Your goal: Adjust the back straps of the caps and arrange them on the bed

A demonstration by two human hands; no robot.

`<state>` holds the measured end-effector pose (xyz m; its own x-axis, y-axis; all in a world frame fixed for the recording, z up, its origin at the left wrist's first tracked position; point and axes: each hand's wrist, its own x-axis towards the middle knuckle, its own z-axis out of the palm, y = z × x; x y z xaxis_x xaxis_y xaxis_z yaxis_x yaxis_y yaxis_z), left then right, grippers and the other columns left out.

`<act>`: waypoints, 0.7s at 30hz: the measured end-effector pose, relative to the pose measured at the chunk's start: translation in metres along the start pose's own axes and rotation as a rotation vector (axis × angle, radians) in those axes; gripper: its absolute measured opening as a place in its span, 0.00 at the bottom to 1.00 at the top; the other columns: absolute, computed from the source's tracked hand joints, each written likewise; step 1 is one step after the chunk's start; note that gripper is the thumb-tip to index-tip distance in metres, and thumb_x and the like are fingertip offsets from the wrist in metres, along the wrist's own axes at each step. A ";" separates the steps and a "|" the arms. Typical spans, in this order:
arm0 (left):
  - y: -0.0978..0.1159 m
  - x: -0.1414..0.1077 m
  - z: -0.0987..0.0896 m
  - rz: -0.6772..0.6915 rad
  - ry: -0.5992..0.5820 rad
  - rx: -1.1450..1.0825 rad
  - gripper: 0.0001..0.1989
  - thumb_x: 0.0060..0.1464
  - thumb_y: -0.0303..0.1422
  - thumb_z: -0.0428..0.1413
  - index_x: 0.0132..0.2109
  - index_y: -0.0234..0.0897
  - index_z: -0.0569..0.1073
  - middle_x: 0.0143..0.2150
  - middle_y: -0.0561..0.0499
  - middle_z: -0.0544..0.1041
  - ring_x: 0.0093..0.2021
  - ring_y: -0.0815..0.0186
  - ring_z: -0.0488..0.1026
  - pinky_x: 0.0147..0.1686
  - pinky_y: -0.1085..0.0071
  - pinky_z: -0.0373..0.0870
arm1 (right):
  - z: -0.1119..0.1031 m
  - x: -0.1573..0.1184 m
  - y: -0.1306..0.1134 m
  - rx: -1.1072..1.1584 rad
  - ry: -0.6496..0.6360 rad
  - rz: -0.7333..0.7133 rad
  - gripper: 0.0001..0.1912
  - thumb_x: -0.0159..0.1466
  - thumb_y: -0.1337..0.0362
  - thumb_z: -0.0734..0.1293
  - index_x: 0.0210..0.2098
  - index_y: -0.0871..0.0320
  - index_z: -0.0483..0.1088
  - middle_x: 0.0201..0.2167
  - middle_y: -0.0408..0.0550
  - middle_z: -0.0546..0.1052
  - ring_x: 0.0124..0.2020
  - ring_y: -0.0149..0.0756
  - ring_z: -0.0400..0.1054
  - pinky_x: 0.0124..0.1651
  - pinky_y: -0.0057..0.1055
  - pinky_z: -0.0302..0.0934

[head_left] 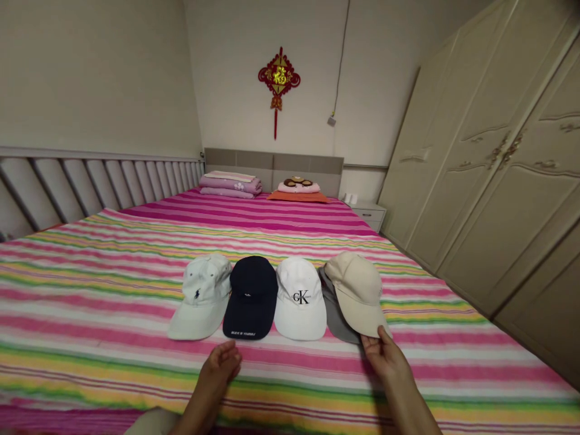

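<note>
Pinched at the brim between the thumb and fingers of my right hand [383,353] is a beige baseball cap [357,287]. It is tilted and partly covers a grey cap [339,314] beneath it. To the left, side by side on the bed, lie a white cap [300,302] with black "CK" letters, a dark navy cap [252,296] with small white lettering on the brim, and a pale cap [202,299] with a small dark emblem. Just in front of the navy cap's brim, my left hand [222,361] is loosely curled, fingers slightly apart, with nothing visible in it.
A striped sheet [136,266] covers the bed. Folded bedding [230,184] and a pillow stack [299,188] are at the headboard [308,166]. A railing [104,178] runs along the left; a wardrobe [475,139] and nightstand [369,214] stand right. A pale rounded shape [153,422] shows at the bottom edge.
</note>
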<state>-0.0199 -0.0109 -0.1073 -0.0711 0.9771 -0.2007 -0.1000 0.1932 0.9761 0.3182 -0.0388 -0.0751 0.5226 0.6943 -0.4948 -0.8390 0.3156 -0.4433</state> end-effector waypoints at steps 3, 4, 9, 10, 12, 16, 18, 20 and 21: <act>0.017 0.004 0.007 -0.183 0.156 -0.340 0.13 0.43 0.22 0.55 0.38 0.36 0.63 0.30 0.53 0.70 0.30 0.72 0.71 0.36 0.73 0.68 | -0.006 -0.001 -0.003 0.000 -0.009 0.004 0.19 0.65 0.75 0.50 0.50 0.57 0.62 0.25 0.42 0.79 0.24 0.28 0.73 0.31 0.24 0.69; 0.021 0.004 0.009 -0.204 0.177 -0.393 0.12 0.45 0.20 0.53 0.38 0.36 0.63 0.29 0.53 0.70 0.29 0.73 0.71 0.36 0.73 0.68 | -0.007 -0.002 -0.004 0.000 -0.016 0.006 0.19 0.65 0.75 0.49 0.49 0.57 0.62 0.24 0.42 0.79 0.24 0.28 0.73 0.30 0.24 0.69; 0.027 -0.003 0.014 -0.292 0.138 -0.434 0.08 0.47 0.18 0.51 0.33 0.34 0.63 0.23 0.53 0.70 0.24 0.71 0.71 0.33 0.72 0.69 | -0.012 -0.014 -0.012 0.001 -0.082 0.024 0.19 0.65 0.74 0.49 0.47 0.56 0.65 0.24 0.42 0.79 0.26 0.27 0.73 0.30 0.24 0.69; 0.027 -0.006 0.015 -0.323 0.092 -0.426 0.07 0.47 0.19 0.52 0.32 0.34 0.64 0.23 0.52 0.71 0.24 0.70 0.71 0.31 0.71 0.69 | -0.015 -0.018 -0.013 -0.002 -0.107 0.039 0.19 0.65 0.74 0.49 0.46 0.57 0.66 0.25 0.43 0.79 0.27 0.28 0.73 0.31 0.24 0.69; 0.027 -0.014 0.017 -0.378 -0.067 -0.422 0.05 0.47 0.24 0.55 0.33 0.32 0.66 0.24 0.50 0.72 0.25 0.67 0.72 0.31 0.70 0.68 | -0.021 -0.027 -0.010 -0.015 -0.161 0.093 0.19 0.65 0.73 0.49 0.45 0.57 0.67 0.28 0.44 0.79 0.29 0.28 0.73 0.34 0.25 0.69; 0.036 -0.030 0.031 -0.357 -0.468 -0.451 0.12 0.48 0.34 0.56 0.38 0.30 0.70 0.35 0.42 0.76 0.36 0.63 0.73 0.40 0.67 0.65 | -0.041 -0.046 0.006 -0.057 -0.263 0.214 0.18 0.65 0.70 0.51 0.44 0.55 0.69 0.32 0.45 0.79 0.31 0.28 0.73 0.41 0.28 0.67; 0.046 -0.035 0.044 -0.305 -0.607 -0.476 0.15 0.48 0.35 0.56 0.42 0.30 0.70 0.42 0.39 0.75 0.42 0.61 0.72 0.45 0.66 0.62 | -0.050 -0.053 0.015 -0.061 -0.305 0.246 0.17 0.65 0.68 0.53 0.42 0.54 0.71 0.34 0.45 0.79 0.33 0.28 0.73 0.45 0.29 0.65; 0.057 -0.040 0.059 -0.252 -0.723 -0.518 0.18 0.47 0.33 0.57 0.47 0.31 0.69 0.47 0.39 0.72 0.46 0.60 0.69 0.48 0.66 0.59 | -0.057 -0.059 0.022 -0.058 -0.344 0.284 0.14 0.63 0.65 0.56 0.39 0.53 0.72 0.35 0.45 0.79 0.33 0.29 0.73 0.47 0.30 0.63; 0.063 -0.042 0.066 -0.217 -0.772 -0.554 0.20 0.47 0.30 0.57 0.49 0.33 0.68 0.48 0.40 0.72 0.47 0.61 0.69 0.49 0.66 0.59 | -0.060 -0.061 0.024 -0.059 -0.365 0.305 0.12 0.61 0.63 0.59 0.38 0.53 0.73 0.35 0.44 0.78 0.33 0.29 0.73 0.48 0.30 0.62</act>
<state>0.0424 -0.0334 -0.0316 0.6540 0.7533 -0.0690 -0.5010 0.4997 0.7066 0.2751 -0.1122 -0.1005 0.1575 0.9348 -0.3184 -0.9302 0.0321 -0.3657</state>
